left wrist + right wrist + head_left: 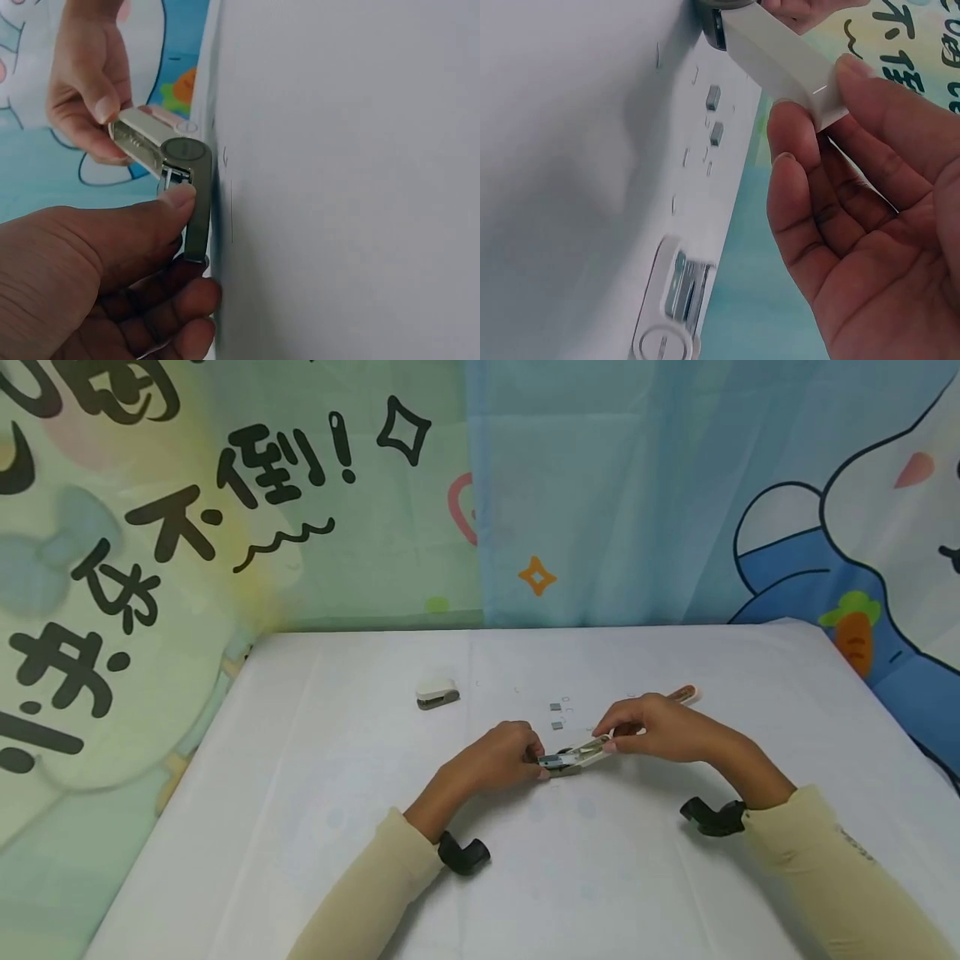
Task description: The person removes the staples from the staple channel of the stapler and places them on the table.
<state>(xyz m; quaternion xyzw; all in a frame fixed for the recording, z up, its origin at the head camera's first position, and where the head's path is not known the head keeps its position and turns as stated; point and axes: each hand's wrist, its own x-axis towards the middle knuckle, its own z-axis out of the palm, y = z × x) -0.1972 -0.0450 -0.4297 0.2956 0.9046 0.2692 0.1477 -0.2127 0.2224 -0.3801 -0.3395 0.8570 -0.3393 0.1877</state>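
A white-and-grey stapler [573, 757] is held between both hands over the table, its top arm swung up from its base. My left hand [504, 755] grips the base end. In the left wrist view, the left thumb [178, 196] presses at the metal staple track beside the hinge. My right hand [660, 727] pinches the far end of the white top arm [784, 64] between thumb and fingers. Two small grey staple strips [556, 707] lie just beyond the stapler, with loose staples [673, 204] scattered around them.
A second white stapler [437, 692] with a grey base sits further back on the left. Behind my right hand lies another stapler [664, 322], partly hidden in the head view. A white cloth covers the table [337, 793]; printed curtains [600, 493] hang at its back and left.
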